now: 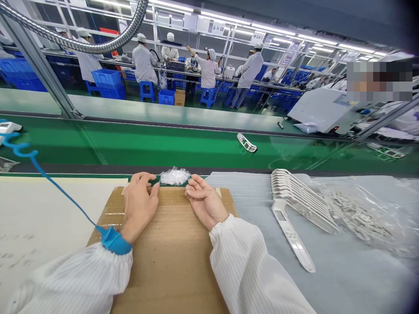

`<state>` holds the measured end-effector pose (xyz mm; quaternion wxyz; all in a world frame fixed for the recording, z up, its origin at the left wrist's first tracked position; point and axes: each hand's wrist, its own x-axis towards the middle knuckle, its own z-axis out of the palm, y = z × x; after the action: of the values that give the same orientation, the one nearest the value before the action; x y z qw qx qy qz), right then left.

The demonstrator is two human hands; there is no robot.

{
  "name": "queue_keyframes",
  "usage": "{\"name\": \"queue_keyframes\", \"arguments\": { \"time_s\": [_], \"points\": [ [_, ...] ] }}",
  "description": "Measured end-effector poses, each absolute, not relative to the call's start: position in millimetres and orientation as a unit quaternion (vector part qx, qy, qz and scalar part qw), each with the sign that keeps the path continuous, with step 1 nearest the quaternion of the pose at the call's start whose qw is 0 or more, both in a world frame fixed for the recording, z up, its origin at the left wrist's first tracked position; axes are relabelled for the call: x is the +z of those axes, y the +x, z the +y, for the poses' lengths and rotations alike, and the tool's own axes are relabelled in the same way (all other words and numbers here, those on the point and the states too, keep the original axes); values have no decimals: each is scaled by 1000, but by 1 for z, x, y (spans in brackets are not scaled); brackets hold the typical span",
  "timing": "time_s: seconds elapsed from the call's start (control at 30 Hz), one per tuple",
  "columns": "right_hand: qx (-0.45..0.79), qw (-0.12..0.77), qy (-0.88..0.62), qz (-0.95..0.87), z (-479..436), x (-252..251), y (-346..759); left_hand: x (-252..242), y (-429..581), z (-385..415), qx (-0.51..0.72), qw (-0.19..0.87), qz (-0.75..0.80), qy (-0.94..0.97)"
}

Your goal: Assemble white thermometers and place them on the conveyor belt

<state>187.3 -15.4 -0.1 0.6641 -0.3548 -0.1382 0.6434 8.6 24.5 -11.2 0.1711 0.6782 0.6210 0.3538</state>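
Note:
A small heap of clear plastic pieces (175,175) lies at the far edge of a brown cardboard sheet (173,244). Just left of the heap is my left hand (140,203), fingers curved and apart, with no object visible in it. A blue wrist strap (116,240) with a coiled cord circles that wrist. My right hand (204,198) is turned partly palm up at the heap's right side, its thumb and fingertips pressed together. Whatever may be between those fingertips is too small to make out.
On the right are stacked white plastic housings (303,200), a single housing (293,237) and a clear bag of small parts (363,213). Beyond runs a green conveyor (183,146) carrying a device shell (247,143). People in white coats work farther back.

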Motion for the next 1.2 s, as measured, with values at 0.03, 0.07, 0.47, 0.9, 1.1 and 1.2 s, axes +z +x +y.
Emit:
{"name": "queue_keyframes", "arguments": {
  "time_s": [0.03, 0.07, 0.47, 0.9, 1.1, 1.2],
  "points": [
    [643, 664, -355, -138, -15, 0, 187, -12, 8, 25, 353, 171, 622, 678],
    [644, 664, -355, -138, -15, 0, 188, -12, 8, 25, 353, 170, 621, 679],
    [648, 664, -342, -146, -14, -6, 188, -17, 4, 28, 360, 152, 609, 690],
    [651, 661, -345, -143, -14, -3, 188, -13, 5, 27, 349, 159, 617, 687],
    [647, 669, -338, -136, -13, -4, 186, -7, 5, 25, 340, 152, 614, 696],
    [650, 669, -333, -138, -12, -7, 186, -4, 4, 26, 322, 143, 618, 703]
  ]
}}
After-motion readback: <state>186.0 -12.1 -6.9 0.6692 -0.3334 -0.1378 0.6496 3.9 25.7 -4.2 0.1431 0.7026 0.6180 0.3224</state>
